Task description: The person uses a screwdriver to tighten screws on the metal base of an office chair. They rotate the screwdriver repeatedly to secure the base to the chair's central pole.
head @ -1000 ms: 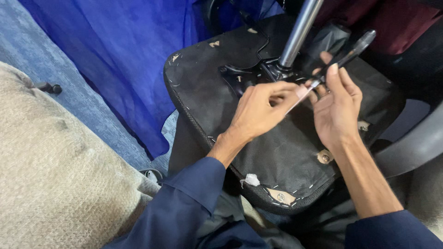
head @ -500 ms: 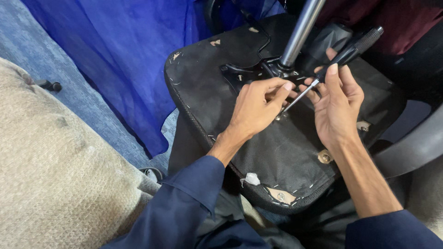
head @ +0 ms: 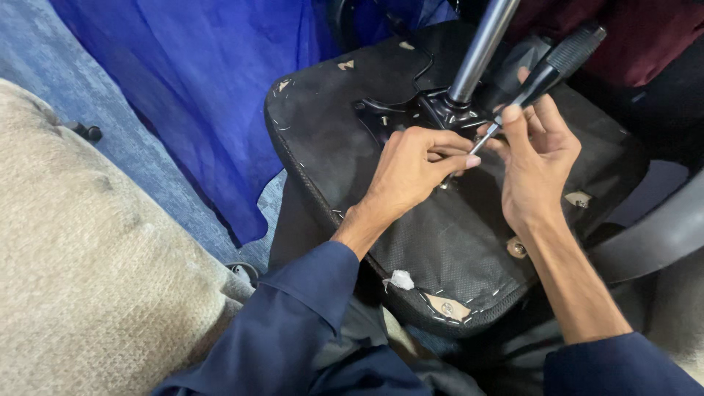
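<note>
An upturned office chair seat with black fabric underside lies in front of me, its metal column rising from a black mounting plate. My right hand grips a screwdriver with a black handle, its shaft slanting down to the seat beside the plate. My left hand pinches the shaft's lower end near the tip with its fingertips. The tip itself is hidden behind my fingers.
A blue cloth hangs to the left of the seat. A beige cushion fills the lower left. A grey curved armrest sits at the right. The seat's edge shows torn fabric and staples.
Both hands and the screwdriver have shifted slightly down toward the seat; the left fingers have closed tighter around the shaft near its tip.
</note>
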